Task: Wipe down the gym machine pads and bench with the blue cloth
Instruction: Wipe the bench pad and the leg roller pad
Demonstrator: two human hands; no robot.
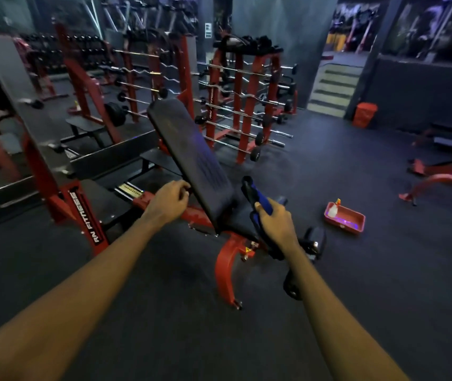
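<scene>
Hands: left hand (168, 200) curled closed at the lower left edge of the inclined bench pad (191, 158); what it pinches cannot be told. Right hand (274, 218) grips the blue cloth (260, 200) bunched, just right of the pad's lower end. Risk: bunched cloth leaves streaks unwiped; pad may shift under pressure. Red frame (87, 215) reads "RN FITNESS".

Dim gym, soft overall; purple glare tints the bench backrest (191, 160); wide-angle edges bow; distant racks blur.
</scene>
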